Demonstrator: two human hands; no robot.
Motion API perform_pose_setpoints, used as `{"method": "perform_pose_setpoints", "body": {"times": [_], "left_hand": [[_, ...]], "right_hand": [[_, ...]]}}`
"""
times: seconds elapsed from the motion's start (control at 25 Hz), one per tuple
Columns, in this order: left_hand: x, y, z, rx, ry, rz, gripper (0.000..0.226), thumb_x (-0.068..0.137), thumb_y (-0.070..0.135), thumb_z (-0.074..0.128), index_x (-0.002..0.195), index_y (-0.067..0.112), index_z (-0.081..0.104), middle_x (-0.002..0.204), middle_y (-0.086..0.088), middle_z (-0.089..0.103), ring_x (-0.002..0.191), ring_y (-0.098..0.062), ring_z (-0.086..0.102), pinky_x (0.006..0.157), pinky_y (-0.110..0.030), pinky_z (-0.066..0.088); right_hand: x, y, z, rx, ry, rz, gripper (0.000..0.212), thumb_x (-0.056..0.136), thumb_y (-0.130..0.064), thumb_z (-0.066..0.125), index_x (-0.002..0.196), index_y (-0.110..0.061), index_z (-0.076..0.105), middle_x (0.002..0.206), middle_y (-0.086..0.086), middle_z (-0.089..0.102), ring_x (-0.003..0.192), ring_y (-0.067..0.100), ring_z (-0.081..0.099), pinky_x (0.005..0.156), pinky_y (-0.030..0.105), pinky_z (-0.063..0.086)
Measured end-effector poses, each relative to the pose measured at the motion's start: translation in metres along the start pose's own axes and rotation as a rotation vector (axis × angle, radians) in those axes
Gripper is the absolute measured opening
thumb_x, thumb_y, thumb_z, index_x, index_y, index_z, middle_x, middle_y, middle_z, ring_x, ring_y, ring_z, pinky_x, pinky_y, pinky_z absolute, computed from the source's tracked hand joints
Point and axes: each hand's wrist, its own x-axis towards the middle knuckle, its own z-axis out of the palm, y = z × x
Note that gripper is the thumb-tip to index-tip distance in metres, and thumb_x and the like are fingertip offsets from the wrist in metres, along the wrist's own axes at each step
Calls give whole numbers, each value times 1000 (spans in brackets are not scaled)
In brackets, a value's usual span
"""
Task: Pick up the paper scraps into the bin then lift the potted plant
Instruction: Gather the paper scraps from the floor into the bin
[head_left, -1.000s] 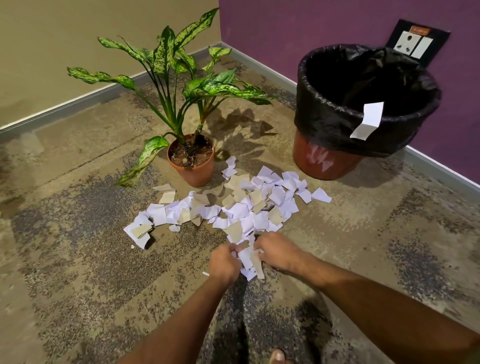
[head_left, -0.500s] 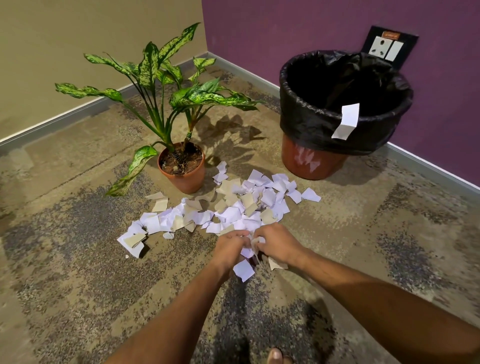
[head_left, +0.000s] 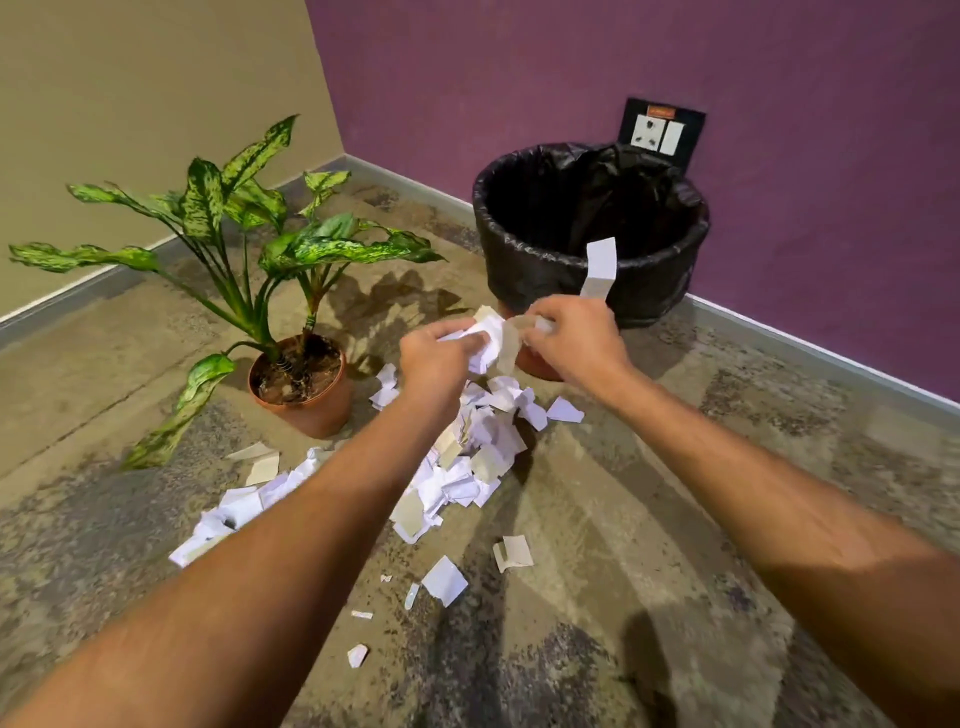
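Note:
My left hand (head_left: 435, 358) and my right hand (head_left: 576, 338) are raised above the floor, pressed together around a bunch of white and tan paper scraps (head_left: 493, 340). They hover just in front of the bin (head_left: 524, 270), an orange pot lined with a black bag. One white strip (head_left: 600, 265) hangs over the bin's near rim. A pile of paper scraps (head_left: 470, 467) lies on the carpet under my arms, with several loose pieces (head_left: 444, 579) nearer to me. The potted plant (head_left: 306, 400), in a terracotta pot with spotted green leaves, stands left of the pile.
The scene is a room corner: a beige wall on the left, a purple wall (head_left: 519, 78) behind the bin with a black socket plate (head_left: 661, 131). A grey skirting runs along both walls. Patterned brown carpet (head_left: 649, 519) covers the floor.
Both hands closed on a bunch of scraps at the near edge of the pile and lifted it up toward the bin. A few pieces dropped onto the carpet nearer to me.

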Motion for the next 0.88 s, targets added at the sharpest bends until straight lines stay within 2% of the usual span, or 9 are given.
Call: {"method": "perform_pose_setpoints", "body": {"times": [0.12,0.24,0.4,0.48,0.56,0.64,0.72,0.8,0.88], "left_hand": [[9,44,27,-17,-9,102,17,79,0,72,95,4,69,94,-18,70,76,-27,66,73,-35,57],[18,81,55,47,-6,189,16,77,-2,72,89,8,69,90,-13,71,80,-24,69,74,-31,59],[30,111,84,185,27,240,11,78,1,70,85,10,69,87,-11,71,75,-21,68,65,-27,57],[38,117,92,252,-27,277,11,80,4,68,87,12,68,88,-8,67,75,-19,63,68,-28,55],[45,118,100,293,-57,289,10,81,5,65,82,14,62,91,-7,63,79,-19,58,73,-29,52],[47,119,106,289,2,264,13,84,6,63,76,15,58,93,-5,64,81,-18,58,70,-28,50],[48,119,110,265,-19,274,5,87,15,66,91,14,62,99,-4,65,90,-17,61,74,-27,49],[49,119,115,258,-134,304,30,89,27,65,115,13,59,108,-3,64,99,-17,60,83,-29,49],[49,120,116,254,-240,339,35,92,33,59,121,14,56,103,5,62,94,-9,58,76,-19,47]], "right_hand": [[36,-10,-34,39,169,-4,12,77,-27,63,82,-20,71,76,-3,70,77,15,63,66,26,43],[66,-10,-56,52,272,40,15,78,-27,62,86,-19,73,81,0,72,81,17,65,73,32,53],[92,6,-64,13,196,118,14,86,-24,61,91,-18,73,93,3,72,92,20,64,75,27,48],[97,14,-64,11,143,142,18,88,-23,59,99,-18,72,101,4,71,99,21,63,78,26,46],[98,20,-63,-2,120,139,27,87,-24,61,111,-17,68,113,5,68,108,22,60,88,30,49],[98,23,-62,-18,109,125,38,86,-27,66,122,-16,62,124,5,63,113,21,57,96,34,47],[98,24,-61,-21,141,107,39,87,-29,66,124,-17,61,127,3,61,115,20,56,99,34,46],[98,22,-62,3,214,75,32,89,-25,62,120,-18,63,124,1,62,115,17,57,99,33,46],[94,17,-60,30,278,28,26,89,-21,59,115,-18,65,118,0,65,111,15,59,97,30,47]]}}
